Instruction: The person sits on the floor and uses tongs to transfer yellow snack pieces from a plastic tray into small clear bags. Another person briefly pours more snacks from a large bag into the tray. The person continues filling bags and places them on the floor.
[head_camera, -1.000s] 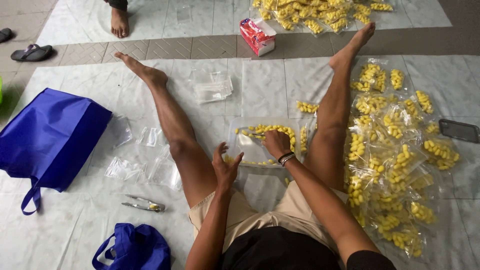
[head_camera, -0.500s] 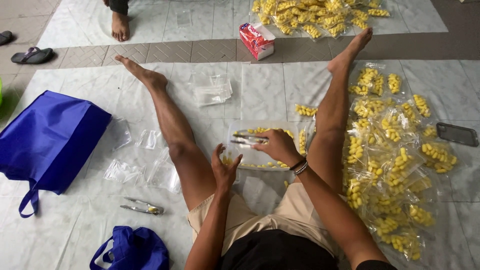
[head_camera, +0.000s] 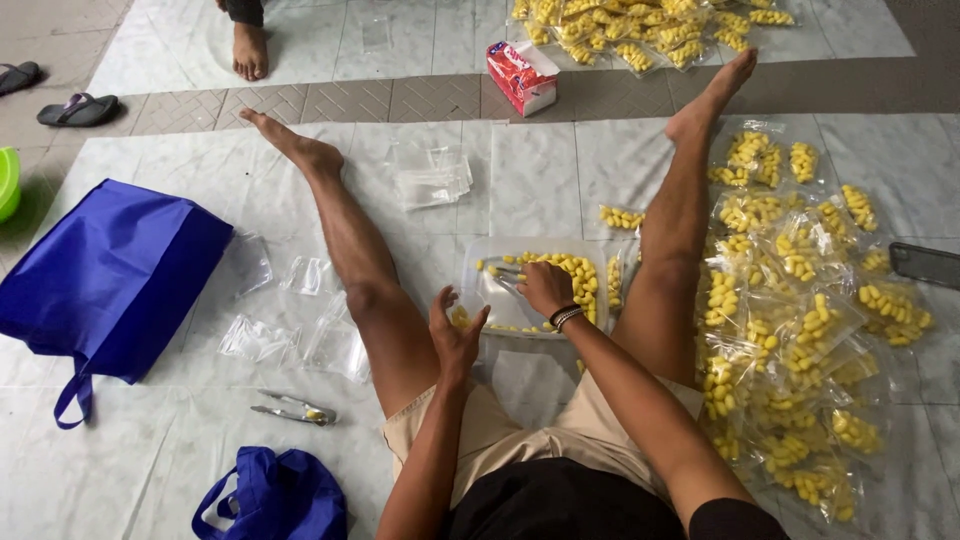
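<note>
The clear rectangular plastic tray (head_camera: 520, 310) of small yellow pieces (head_camera: 575, 272) lies on the pale floor sheet (head_camera: 540, 180) between my legs. My right hand (head_camera: 545, 287) grips metal tongs (head_camera: 505, 270) over it. My left hand (head_camera: 455, 335), fingers loosely spread, touches its near-left corner.

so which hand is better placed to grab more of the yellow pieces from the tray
Right, probably. The right hand is already over the clear tray among the yellow pieces. The left hand sits at the tray's near edge, seemingly holding a small bag.
</note>
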